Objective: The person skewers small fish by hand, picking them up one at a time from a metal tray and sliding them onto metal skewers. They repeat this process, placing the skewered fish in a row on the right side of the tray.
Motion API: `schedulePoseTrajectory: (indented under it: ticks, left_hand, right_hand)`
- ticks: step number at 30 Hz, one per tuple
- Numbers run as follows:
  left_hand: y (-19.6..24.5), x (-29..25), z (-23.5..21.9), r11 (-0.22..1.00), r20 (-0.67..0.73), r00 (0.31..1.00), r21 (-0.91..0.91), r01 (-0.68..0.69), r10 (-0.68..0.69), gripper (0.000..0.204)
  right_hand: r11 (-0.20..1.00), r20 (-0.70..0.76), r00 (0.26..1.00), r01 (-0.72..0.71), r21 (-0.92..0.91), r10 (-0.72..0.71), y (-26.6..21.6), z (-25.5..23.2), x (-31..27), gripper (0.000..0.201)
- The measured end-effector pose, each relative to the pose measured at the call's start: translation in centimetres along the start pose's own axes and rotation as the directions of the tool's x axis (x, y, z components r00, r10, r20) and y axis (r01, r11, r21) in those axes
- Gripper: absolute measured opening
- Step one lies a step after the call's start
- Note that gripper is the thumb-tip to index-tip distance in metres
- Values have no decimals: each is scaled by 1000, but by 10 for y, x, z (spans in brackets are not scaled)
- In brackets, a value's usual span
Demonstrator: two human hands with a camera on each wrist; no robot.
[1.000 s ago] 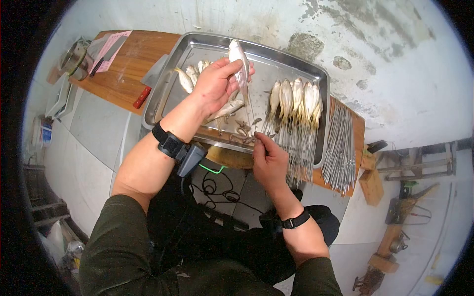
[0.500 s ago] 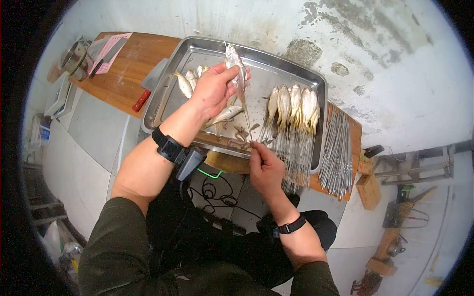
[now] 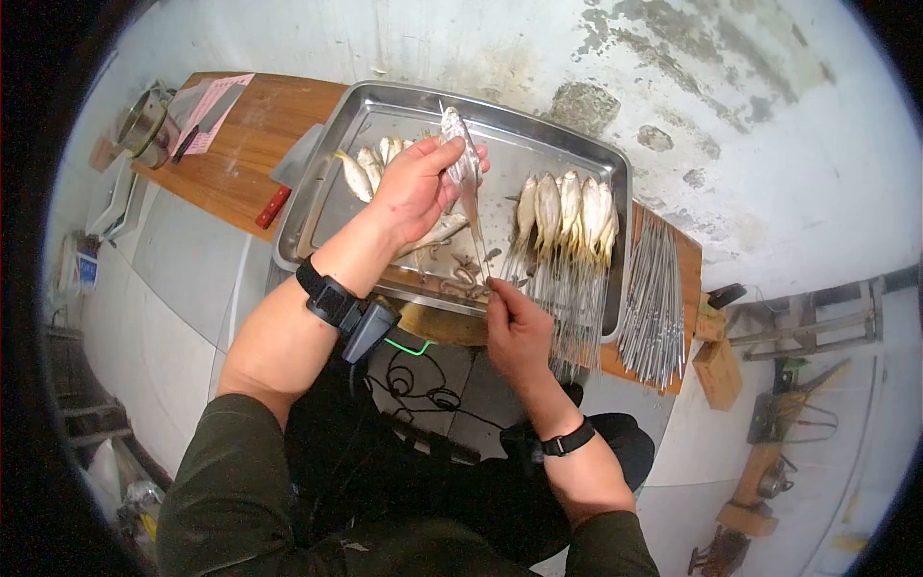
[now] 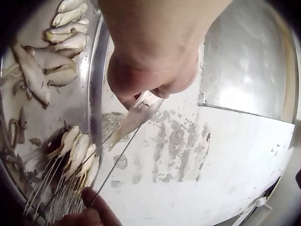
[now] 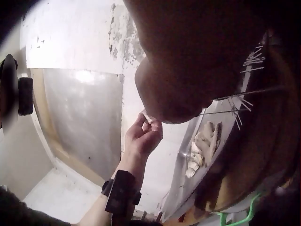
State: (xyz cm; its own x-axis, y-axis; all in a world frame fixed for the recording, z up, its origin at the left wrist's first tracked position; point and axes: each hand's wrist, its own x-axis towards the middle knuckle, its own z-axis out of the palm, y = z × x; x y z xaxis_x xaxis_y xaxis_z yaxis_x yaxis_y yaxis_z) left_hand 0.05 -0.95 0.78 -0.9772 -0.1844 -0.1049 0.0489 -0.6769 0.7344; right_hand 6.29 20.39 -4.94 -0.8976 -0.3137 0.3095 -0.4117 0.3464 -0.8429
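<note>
Currently, one pale fish (image 3: 465,163) is held up above the metal tray (image 3: 510,159), its thicker end toward the tray's far side and its narrow tail toward the near edge. The left hand (image 3: 420,183) grips it, thumb on top and fingers curled around behind. A thin skewer (image 4: 119,160) runs from the fish's tail end to the right hand (image 3: 519,327), whose thumb and index finger pinch it over the tray's near rim; the other fingers are folded in.

Inside the tray, loose fish (image 3: 356,178) lie toward its left side, dark scraps (image 3: 461,281) near its front edge, and a row of skewered fish (image 3: 571,207) at its right, with their rods reaching over the near rim. Just right of the tray, a bundle of bare skewers (image 3: 654,298) rests on the wooden table (image 3: 240,144). Left of the tray lie a red-handled knife (image 3: 273,208), then a sheet of pink paper (image 3: 200,144) bearing another knife (image 3: 219,103), and a metal pot (image 3: 144,128). A stained wall (image 3: 481,48) stands behind the tray.
</note>
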Motion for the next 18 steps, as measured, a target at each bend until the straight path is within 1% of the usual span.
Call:
schedulePoseTrajectory:
  ticks: [1, 5, 7, 12, 14, 16, 18]
  left_hand:
    - [0, 0, -1, 1000, -2, 1000, -1, 0, 0, 21]
    - [0, 4, -5, 1000, -1, 1000, -9, -2, 2, 21]
    - [1, 5, -6, 1000, 6, 1000, -9, -4, 4, 22]
    - [9, 3, -3, 999, -49, 998, 42, -22, 24, 25]
    - [7, 3, -4, 999, -37, 999, 42, -20, 22, 25]
    - [6, 3, -5, 999, -26, 1000, 43, -17, 18, 25]
    - [5, 3, -5, 999, -21, 1000, 43, -15, 16, 25]
  right_hand:
    - [999, 16, 1000, 7, -35, -6, 0, 0, -1, 21]
    - [997, 20, 999, 43, -68, -42, -7, -5, -1, 18]
    - [990, 44, 998, 47, -133, -42, -4, -6, -3, 18]
    - [994, 40, 998, 47, -97, -43, -3, -7, -6, 18]
    - [995, 41, 998, 45, -94, -41, -3, -7, -5, 18]
    - [993, 20, 996, 90, -83, -88, -3, -7, -5, 18]
    - [991, 24, 996, 91, -96, -89, -5, -7, -3, 18]
